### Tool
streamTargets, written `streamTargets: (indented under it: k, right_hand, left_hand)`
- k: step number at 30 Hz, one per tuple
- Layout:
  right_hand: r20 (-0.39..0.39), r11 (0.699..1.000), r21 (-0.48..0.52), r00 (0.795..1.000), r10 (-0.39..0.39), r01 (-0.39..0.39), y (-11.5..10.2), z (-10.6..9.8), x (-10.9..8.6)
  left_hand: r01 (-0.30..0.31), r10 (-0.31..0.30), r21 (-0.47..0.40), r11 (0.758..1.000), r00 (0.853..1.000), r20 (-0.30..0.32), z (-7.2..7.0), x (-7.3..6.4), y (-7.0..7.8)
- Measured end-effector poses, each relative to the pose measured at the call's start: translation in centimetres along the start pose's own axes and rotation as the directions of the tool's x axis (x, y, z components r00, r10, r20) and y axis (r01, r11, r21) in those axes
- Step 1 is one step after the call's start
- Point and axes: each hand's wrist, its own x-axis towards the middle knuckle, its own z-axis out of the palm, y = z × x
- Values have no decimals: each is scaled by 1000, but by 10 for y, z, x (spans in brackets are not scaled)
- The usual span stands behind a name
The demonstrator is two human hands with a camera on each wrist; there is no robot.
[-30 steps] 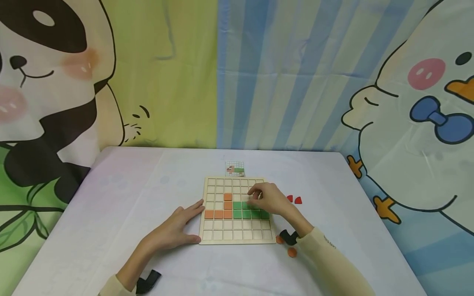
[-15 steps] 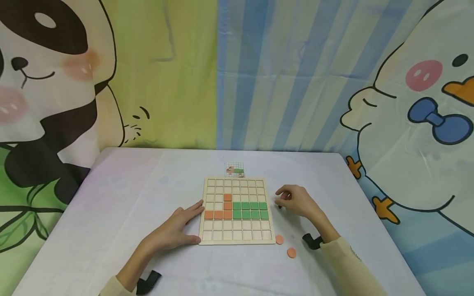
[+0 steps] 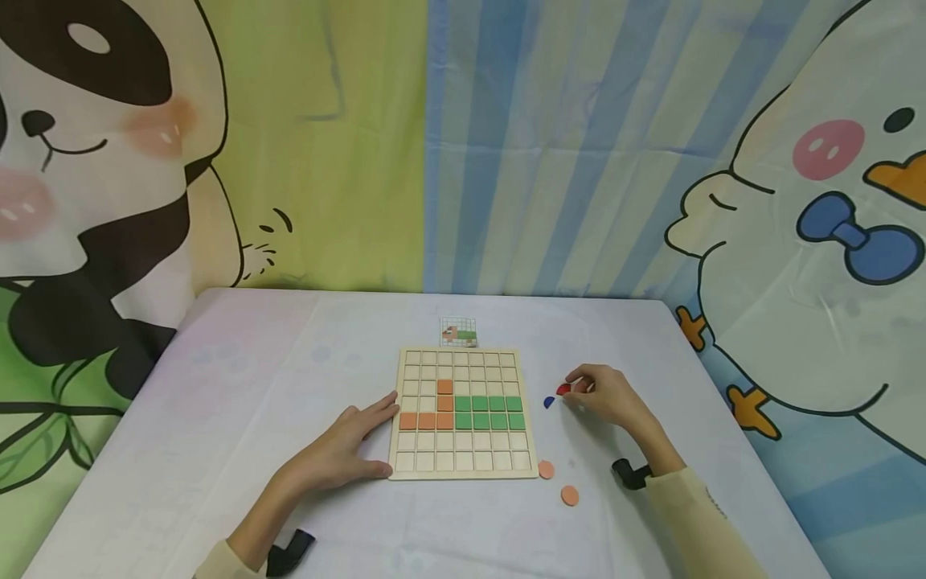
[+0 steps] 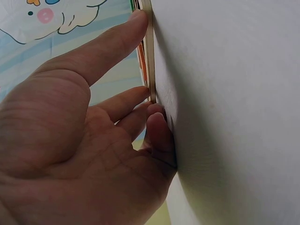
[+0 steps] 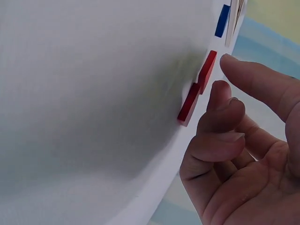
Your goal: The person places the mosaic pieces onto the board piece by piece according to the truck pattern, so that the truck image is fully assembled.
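A square wooden grid board (image 3: 425,438) lies on the table with orange square tiles (image 3: 427,420) and green square tiles (image 3: 481,420) in its cells. At its left edge rests my left hand (image 3: 340,450), thumb near the front corner and straight fingertips further back; the left wrist view shows them touching the board's side. My right hand (image 3: 608,394) is right of the board, beside two red pieces (image 5: 207,72). Its thumb and bent fingers stand apart, with nothing held between them. A small blue piece (image 3: 549,402) lies between board and hand.
Two orange round discs (image 3: 570,495) lie near the board's front right corner. A small picture card (image 3: 459,331) with a gridded pattern sits behind the board. Black wrist mounts (image 3: 291,552) show at both sleeves. Printed curtains stand behind the white table (image 3: 347,322).
My right hand has moved from over the board's green tiles rightward to the red pieces. The green tiles and the blue piece are now uncovered. My left hand has stayed in place.
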Motion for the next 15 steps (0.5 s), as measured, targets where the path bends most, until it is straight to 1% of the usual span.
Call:
streamTargets:
  k: [7, 15]
  right_hand:
    - [-5, 1000, 1, 1000, 7, -7, 9, 3, 3]
    - [1, 1000, 5, 1000, 4, -4, 13, 4, 6]
  left_hand:
    - [-9, 10, 5, 1000, 1000, -2, -1, -1, 0]
    - [-8, 8, -13, 1000, 1000, -3, -1, -1, 2]
